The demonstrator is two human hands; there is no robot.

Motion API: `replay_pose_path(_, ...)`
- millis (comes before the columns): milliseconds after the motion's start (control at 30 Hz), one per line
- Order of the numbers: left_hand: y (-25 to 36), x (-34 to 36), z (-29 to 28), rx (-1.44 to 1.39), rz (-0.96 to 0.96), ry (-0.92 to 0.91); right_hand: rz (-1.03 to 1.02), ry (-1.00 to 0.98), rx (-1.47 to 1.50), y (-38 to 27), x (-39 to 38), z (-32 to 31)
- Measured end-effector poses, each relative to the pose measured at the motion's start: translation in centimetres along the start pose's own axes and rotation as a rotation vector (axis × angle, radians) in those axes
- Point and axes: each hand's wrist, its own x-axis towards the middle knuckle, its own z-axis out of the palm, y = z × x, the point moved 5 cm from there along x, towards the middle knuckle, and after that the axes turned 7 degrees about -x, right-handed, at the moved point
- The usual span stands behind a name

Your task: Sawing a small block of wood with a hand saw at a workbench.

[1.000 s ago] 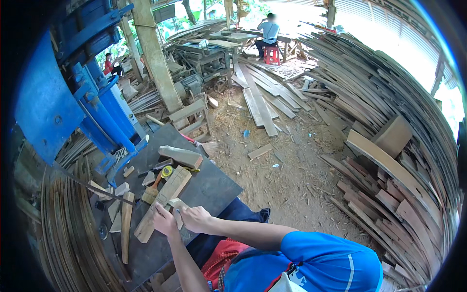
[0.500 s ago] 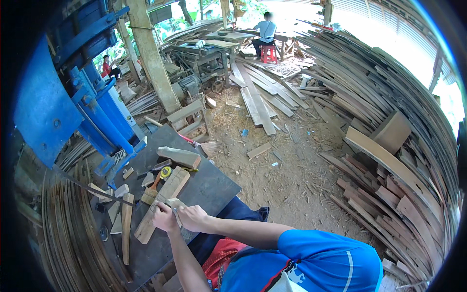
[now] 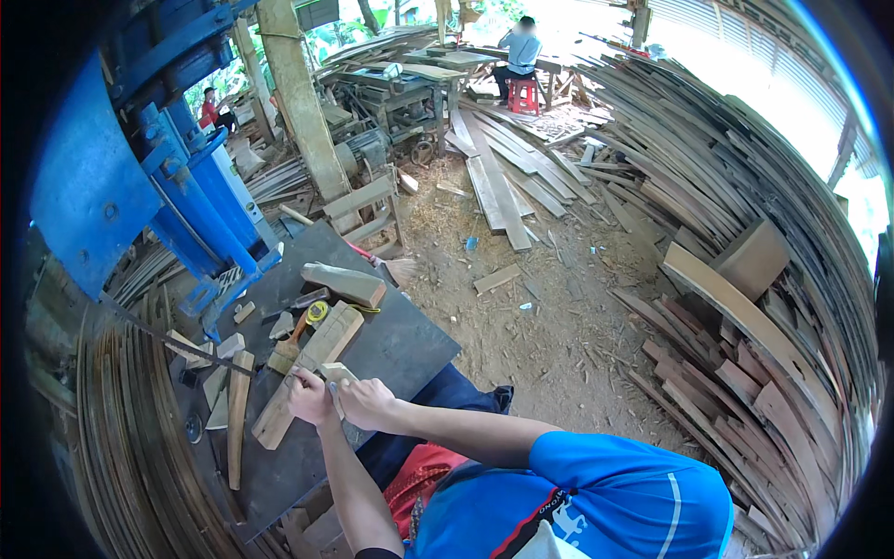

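Note:
My left hand (image 3: pixel 312 399) and my right hand (image 3: pixel 366 405) are closed side by side above the near edge of the dark metal table (image 3: pixel 400 345). Between them they grip a small pale wood block (image 3: pixel 336 373), whose top end sticks up past the fingers; the rest of it is largely hidden. Just beyond my left hand lies a thick wooden beam (image 3: pixel 335 337), partly covered by that hand. A brush (image 3: pixel 285 354) and a yellow tape measure (image 3: pixel 318 311) are beside the beam. The dark saw blade (image 3: pixel 172 341) slants down to the table, left of my hands.
The blue saw machine (image 3: pixel 186 196) stands at the left. A wooden block (image 3: pixel 343 284), a long wood strip (image 3: pixel 239 419) and small offcuts lie on the table. Stacked boards (image 3: pixel 726 186) fill the right side. A person (image 3: pixel 521 51) sits on a red stool (image 3: pixel 524 96) far off.
Both hands have shifted slightly left with the small wood block, which now shows a little lower and more tilted. The whole view has moved slightly. The far seated person's arm is now raised.

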Motion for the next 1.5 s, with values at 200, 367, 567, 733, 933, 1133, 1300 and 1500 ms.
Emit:
replay_pose_path(200, 0.5, 0.2, -0.1, -0.072, -0.030, -0.032, 0.043, -0.010, 0.033, 0.1, -0.2, -0.1)
replay_pose_path(367, -0.1, 0.0, -0.1, -0.020, -0.066, -0.054, 0.041, -0.009, 0.043, -0.1, -0.1, -0.2)
replay_pose_path(567, -0.1, 0.1, -0.2, -0.039, -0.064, -0.015, 0.032, -0.019, 0.003, -0.3, 0.0, -0.1)
replay_pose_path(733, -1.7, 0.0, 0.1, -0.029, -0.125, -0.002, -0.038, 0.034, -0.050, -0.9, 0.6, 0.6)
replay_pose_path(933, -4.1, -0.4, -0.7, 0.065, -0.491, -0.053, -0.043, -0.180, -0.115, -3.0, -1.9, -0.7)
replay_pose_path(1133, -2.3, 0.0, 0.6, 0.047, -0.175, 0.063, 0.048, -0.168, -0.053, -1.5, -0.4, -1.9)
replay_pose_path(1300, -3.5, -1.3, 0.2, 0.198, -0.279, -0.082, 0.065, -0.266, -0.076, -2.2, 0.5, -1.7)
replay_pose_path(1500, -0.6, -0.7, -0.3, 0.008, -0.206, -0.013, 0.098, -0.171, -0.077, -0.4, -0.8, -2.3)
